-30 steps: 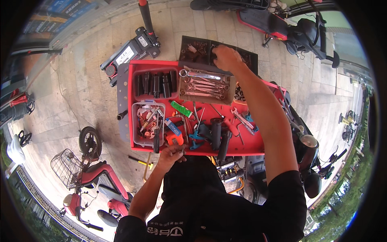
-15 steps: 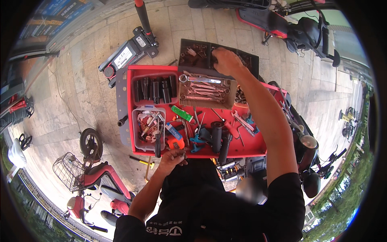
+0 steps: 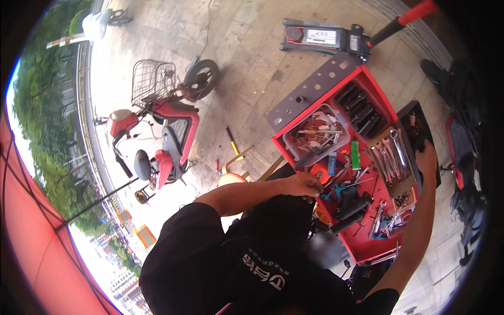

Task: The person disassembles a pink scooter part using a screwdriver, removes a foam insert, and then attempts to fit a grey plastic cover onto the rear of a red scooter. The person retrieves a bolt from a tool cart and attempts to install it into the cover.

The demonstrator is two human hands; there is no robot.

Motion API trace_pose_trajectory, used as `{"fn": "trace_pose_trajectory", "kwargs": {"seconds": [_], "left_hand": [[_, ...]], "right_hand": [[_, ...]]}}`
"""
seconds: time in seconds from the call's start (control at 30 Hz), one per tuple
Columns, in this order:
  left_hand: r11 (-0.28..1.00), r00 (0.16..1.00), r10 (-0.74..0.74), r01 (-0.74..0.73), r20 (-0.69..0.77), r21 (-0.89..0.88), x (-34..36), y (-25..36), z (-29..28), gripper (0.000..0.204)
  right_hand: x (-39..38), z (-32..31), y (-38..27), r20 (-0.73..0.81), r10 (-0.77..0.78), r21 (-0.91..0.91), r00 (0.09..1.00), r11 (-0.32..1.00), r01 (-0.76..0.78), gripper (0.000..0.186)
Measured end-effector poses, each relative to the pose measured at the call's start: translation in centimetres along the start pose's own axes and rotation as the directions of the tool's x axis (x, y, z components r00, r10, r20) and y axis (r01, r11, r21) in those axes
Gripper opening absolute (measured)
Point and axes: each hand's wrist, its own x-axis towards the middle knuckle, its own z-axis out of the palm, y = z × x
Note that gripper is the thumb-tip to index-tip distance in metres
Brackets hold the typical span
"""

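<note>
My left hand is just off the near edge of the red tool tray, fingers pinched together; a small dark thing seems to be in them, too small to name. My right hand reaches to the black parts box on the tray's far side, its fingertips partly hidden there. Between the hands lie a cardboard box of wrenches, a green box, a blue box and an orange tape measure.
Black sockets and a clear bin of small parts fill the tray's upper end. A floor jack stands beyond. A red scooter, a yellow-handled hammer and a wooden stool are to the left.
The view has swung left, so the tray now sits at the right, tilted. My right hand stays at the black parts box, and my left remains closed by the tray's near edge.
</note>
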Motion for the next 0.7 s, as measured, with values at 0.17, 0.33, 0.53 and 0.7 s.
{"fn": "trace_pose_trajectory", "kwargs": {"seconds": [0.17, 0.33, 0.53, 0.7], "left_hand": [[0.997, 0.997, 0.064, -0.065, -0.036, -0.031, 0.8, -0.2, 0.4, 0.029], [0.938, 0.951, 0.294, -0.268, -0.093, 0.220, 0.8, -0.6, 0.0, 0.023], [0.913, 0.935, 0.338, -0.299, -0.104, 0.279, 2.8, -2.3, 0.4, 0.023], [0.825, 0.837, 0.529, -0.469, -0.140, 0.317, 4.2, -3.4, 0.7, 0.025]], "right_hand": [[2.4, 2.1, 7.1, 0.078, 0.003, -0.173, 0.997, 0.985, 0.010, 0.051], [4.8, 1.3, 10.6, 0.197, -0.050, -0.304, 0.979, 0.946, 0.110, 0.052], [7.1, 0.8, 13.3, 0.260, -0.014, -0.291, 0.966, 0.952, 0.092, 0.051], [7.5, -0.1, 15.3, 0.275, 0.019, -0.266, 0.961, 0.962, 0.057, 0.050]]}}
